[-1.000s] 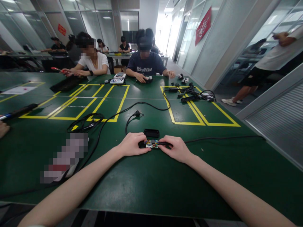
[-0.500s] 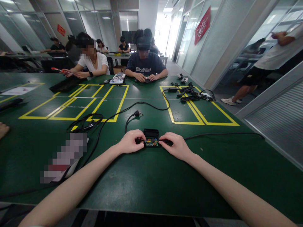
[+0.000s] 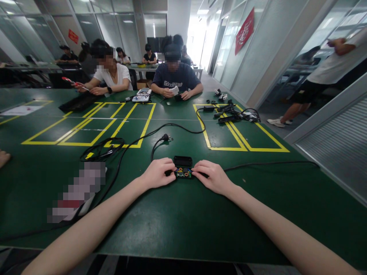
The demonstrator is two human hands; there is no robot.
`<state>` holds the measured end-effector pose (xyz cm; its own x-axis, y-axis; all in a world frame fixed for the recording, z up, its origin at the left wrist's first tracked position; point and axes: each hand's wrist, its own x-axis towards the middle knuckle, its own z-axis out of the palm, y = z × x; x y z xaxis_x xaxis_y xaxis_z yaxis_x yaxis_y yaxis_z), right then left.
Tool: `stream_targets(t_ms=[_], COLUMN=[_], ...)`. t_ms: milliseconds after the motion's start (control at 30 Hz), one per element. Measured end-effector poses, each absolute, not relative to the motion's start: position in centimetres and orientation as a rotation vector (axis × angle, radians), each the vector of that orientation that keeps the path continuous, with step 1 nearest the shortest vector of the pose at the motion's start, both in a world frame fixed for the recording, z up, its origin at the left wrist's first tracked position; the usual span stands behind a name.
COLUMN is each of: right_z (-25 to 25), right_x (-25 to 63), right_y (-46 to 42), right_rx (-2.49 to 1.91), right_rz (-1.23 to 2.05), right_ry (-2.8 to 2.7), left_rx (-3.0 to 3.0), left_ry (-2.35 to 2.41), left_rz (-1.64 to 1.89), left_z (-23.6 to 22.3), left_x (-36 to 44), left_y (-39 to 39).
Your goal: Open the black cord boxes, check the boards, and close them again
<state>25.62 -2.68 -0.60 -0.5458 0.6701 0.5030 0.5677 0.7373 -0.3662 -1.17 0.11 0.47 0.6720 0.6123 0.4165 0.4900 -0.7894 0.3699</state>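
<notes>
An opened black power adapter [image 3: 184, 173] lies on the green table, its circuit board with copper-coloured coils facing up. My left hand [image 3: 159, 173] is closed in a pinch at the adapter's left end, where a black cord runs in. At the opposite end, my right hand [image 3: 212, 175] pinches the case with thumb and fingers; a black cord [image 3: 272, 163] stretches from behind it to the right. Just beyond the board rests the black cover half [image 3: 182, 160], hollow side up. The fingertips hide both cord entries.
A plug [image 3: 165, 138] stands on its cord past my left hand. Left of it lie a coiled cable [image 3: 104, 149] and a blurred-out flat object [image 3: 82, 191]. More adapters and cables [image 3: 229, 112] are at the far right. Co-workers sit across the table [image 3: 143, 225].
My hands stay at both ends of the adapter, with only slight finger shifts. Across the table, a co-worker has raised a white piece in one hand.
</notes>
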Motion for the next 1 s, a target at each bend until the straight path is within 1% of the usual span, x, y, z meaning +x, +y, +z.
stream_targets(t_ms=[333,467,633,733,867,1000], right_z=[0.6,0.5,-0.5,-1.1,-1.7,-1.9], right_x=[25.8,25.6,25.0,24.5,24.5,25.1], right_y=[-2.1,-2.2,-2.2,-1.7,-0.9,-0.6], right_rx=[-0.831,-0.837,-1.072,-1.196,-1.245,-1.189], right_rz=[0.092,0.079,0.072,0.064,0.195,0.438], right_ry=[-2.504,-2.479,-2.205,-2.142,-2.151,-2.062], left_rx=[2.825,2.842,2.678,2.6,2.585,2.533], left_ry=[0.804,0.825,0.989,1.165,1.329,1.164], left_rz=[0.728,0.764,0.883,0.918,0.837,0.828], left_z=[0.8,0.8,0.1,-0.2,-0.6,-0.6], left_x=[-1.1,-0.9,-0.6,-0.6,-0.6,-0.7], left_y=[0.1,-0.1,-0.3,0.0,0.7,0.9])
